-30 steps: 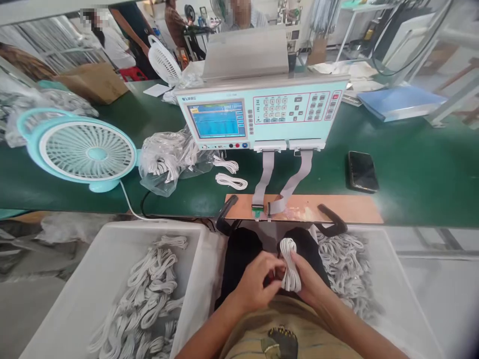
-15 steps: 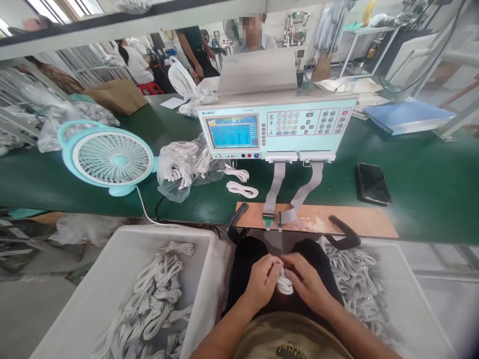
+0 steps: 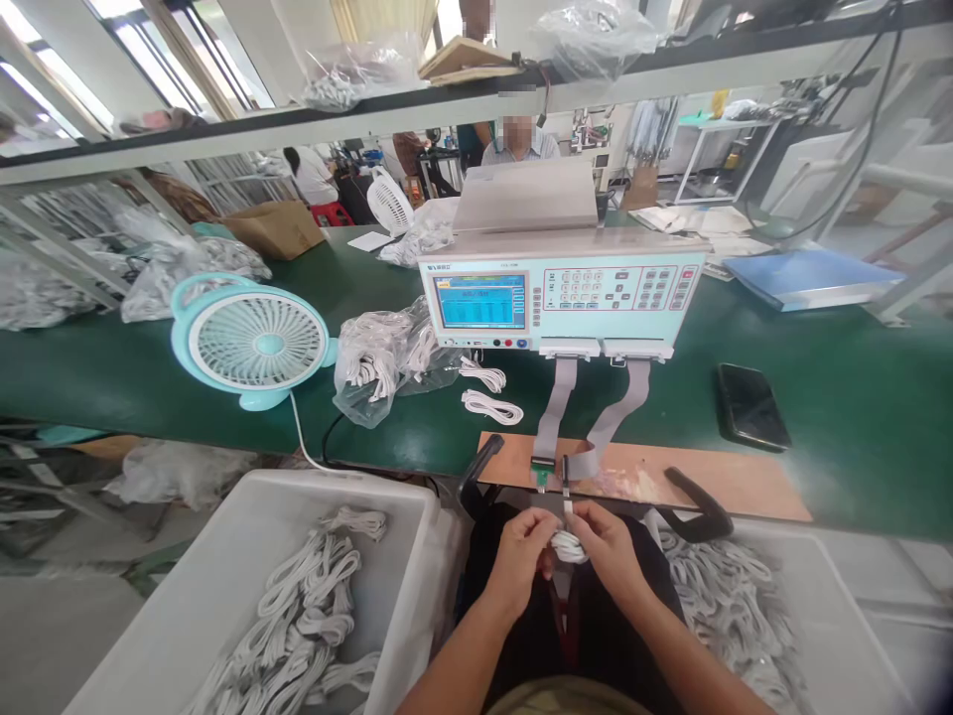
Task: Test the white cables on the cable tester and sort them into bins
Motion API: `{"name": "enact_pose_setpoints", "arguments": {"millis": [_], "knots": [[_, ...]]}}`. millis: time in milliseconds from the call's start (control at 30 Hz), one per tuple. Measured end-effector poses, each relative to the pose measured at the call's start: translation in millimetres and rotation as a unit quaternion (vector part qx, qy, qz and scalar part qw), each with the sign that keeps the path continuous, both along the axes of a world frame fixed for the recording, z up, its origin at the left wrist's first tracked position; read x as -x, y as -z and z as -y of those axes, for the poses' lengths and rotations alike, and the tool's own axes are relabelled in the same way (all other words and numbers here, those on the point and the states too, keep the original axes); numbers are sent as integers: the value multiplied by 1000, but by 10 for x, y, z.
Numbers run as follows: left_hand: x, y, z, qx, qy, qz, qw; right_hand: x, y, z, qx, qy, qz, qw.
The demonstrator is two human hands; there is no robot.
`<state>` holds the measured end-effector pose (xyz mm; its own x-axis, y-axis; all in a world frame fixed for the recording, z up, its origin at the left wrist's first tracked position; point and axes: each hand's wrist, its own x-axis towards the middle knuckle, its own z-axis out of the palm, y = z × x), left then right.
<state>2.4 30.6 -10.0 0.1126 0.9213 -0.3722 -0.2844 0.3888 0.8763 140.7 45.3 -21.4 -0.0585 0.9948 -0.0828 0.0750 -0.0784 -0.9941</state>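
A coiled white cable (image 3: 569, 548) hangs between my two hands, above my lap. My right hand (image 3: 612, 548) is closed, pinching a white plug (image 3: 568, 507) of this cable right below the right-hand test socket (image 3: 566, 479); I cannot tell whether plug and socket are joined. My left hand (image 3: 519, 558) is closed at the coil's left side, its fingertips just below the green circuit board (image 3: 543, 478). Grey ribbon cables (image 3: 557, 405) run from the board and socket up to a cable tester (image 3: 558, 298) with a lit blue screen.
White bins hold coiled cables: the left bin (image 3: 417, 536) and the right bin (image 3: 826, 586). Black clamps (image 3: 704, 511) grip the copper-coloured board (image 3: 745, 480) at the table edge. A phone (image 3: 751, 407), a fan (image 3: 253, 343) and bagged cables (image 3: 372, 362) lie around. A person sits behind the tester.
My hands have lifted the coiled cable toward the table edge, and the plug in my right hand has come up to the socket. The camera view has tilted upward. The tester's screen content differs.
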Motion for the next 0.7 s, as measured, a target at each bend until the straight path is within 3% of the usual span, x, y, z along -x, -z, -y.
{"name": "enact_pose_setpoints", "arguments": {"millis": [133,233,433,567,700], "knots": [[156,29,-22,63,56,184,979,-5,-25,-21,14,6,-6,1000],[209,42,-20,54,73,203,975,-28,-13,-24,18,-5,-15,1000],[118,113,-53,21,9,72,997,-18,-23,-28,32,-21,-35,999],[110,115,-85,-37,26,-58,997,-8,-28,-10,32,-18,-42,998],[155,71,-114,-115,60,-152,980,-9,-28,-9,38,-14,-56,998]]}}
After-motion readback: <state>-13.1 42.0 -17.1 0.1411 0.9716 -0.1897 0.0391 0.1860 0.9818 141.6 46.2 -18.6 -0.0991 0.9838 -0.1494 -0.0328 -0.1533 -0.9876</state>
